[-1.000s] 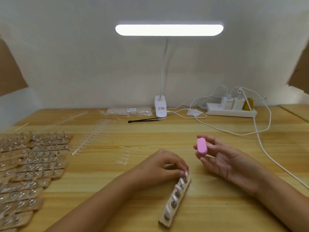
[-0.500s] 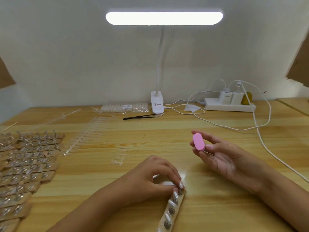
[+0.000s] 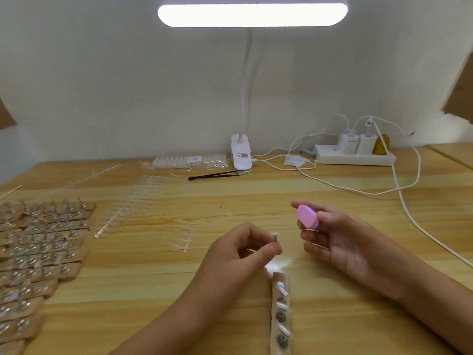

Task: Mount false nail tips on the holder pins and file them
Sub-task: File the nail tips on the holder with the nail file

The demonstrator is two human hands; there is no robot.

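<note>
My left hand (image 3: 240,252) is pinching a nail tip (image 3: 275,237) between thumb and forefinger near the wooden holder (image 3: 279,278), while my right hand (image 3: 340,242) is clamping a pink file (image 3: 305,217) in its fingertips.

We see a small clear nail tip (image 3: 275,236) pinched at the fingertips of our left hand (image 3: 240,254). A pink oval file block (image 3: 306,217) sits gripped in our right hand (image 3: 340,242), just right of that tip. The wooden holder strip (image 3: 280,278) lies flat just nearer us than the left fingertips, between both forearms, with pale mounted tips (image 3: 282,307) on several pins.
</note>
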